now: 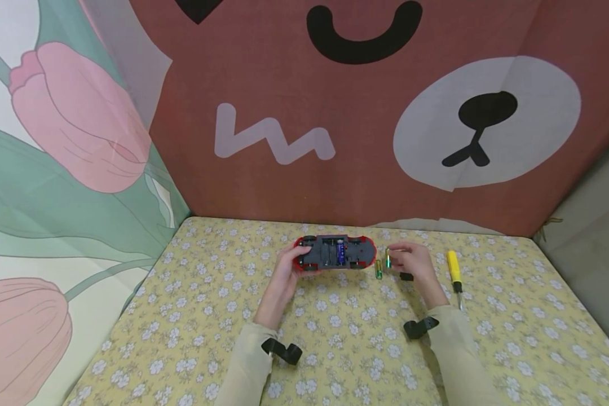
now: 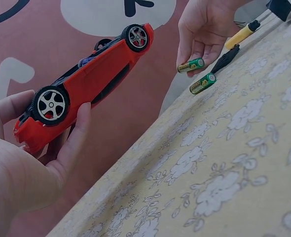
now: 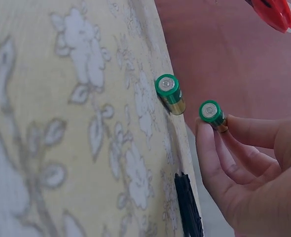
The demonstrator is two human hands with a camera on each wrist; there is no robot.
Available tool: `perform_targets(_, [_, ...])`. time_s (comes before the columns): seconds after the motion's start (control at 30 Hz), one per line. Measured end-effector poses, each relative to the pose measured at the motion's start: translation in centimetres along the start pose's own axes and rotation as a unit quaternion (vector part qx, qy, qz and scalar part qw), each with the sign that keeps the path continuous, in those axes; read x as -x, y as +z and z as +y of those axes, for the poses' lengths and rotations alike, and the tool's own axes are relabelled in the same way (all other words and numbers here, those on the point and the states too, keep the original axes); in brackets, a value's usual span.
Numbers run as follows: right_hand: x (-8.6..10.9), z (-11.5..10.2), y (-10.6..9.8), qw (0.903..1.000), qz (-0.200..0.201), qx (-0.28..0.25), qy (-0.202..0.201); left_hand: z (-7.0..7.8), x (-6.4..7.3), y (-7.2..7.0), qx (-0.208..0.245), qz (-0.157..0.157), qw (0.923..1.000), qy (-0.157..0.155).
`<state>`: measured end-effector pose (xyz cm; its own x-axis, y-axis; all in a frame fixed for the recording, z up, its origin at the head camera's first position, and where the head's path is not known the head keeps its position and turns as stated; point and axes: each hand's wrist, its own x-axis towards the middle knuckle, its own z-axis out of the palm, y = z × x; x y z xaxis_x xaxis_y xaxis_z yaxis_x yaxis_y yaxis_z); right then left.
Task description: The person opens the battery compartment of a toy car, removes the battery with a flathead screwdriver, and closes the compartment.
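Note:
My left hand (image 1: pixel 283 270) grips one end of a red toy car (image 1: pixel 330 254), thumb on its dark underside, wheels facing up. The car is held above the table in the left wrist view. An open compartment in the underside shows a blue-purple battery (image 1: pixel 340 252). To the right of the car, my right hand (image 1: pixel 415 263) pinches a green-and-gold battery (image 3: pixel 212 113) between thumb and fingertips. A second green-and-gold battery (image 3: pixel 170 94) lies on the cloth just beside it. Below the right hand is a black piece (image 3: pixel 188 205), partly hidden in the head view.
A screwdriver (image 1: pixel 454 272) with a yellow and black handle lies right of the right hand. The table (image 1: pixel 335 338) wears a yellow flowered cloth. A printed fabric backdrop (image 1: pixel 284 192) rises behind its far edge. Both wrists carry black camera mounts (image 1: pixel 282 352).

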<state>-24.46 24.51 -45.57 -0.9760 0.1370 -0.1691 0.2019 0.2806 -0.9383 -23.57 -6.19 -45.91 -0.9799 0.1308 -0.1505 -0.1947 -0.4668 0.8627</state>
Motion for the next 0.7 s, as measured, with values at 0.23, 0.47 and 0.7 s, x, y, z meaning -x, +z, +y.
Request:
perform_targets(0.23, [-0.1,0.6,0.0,0.9998,-0.018,0.002,0.0,0.1,0.1,0.1,0.006,-0.005,1.0,0.002])
perform_targets(0.47, [-0.3,1.0,0.0,0.9996,-0.022,0.019,0.005,0.1,0.1,0.0,-0.005,-0.006,1.0,0.005])
perform_targets(0.7, [-0.3,1.0,0.1,0.9992,-0.031,0.024,0.004,0.1,0.0,-0.1,-0.002,-0.011,0.9999,0.007])
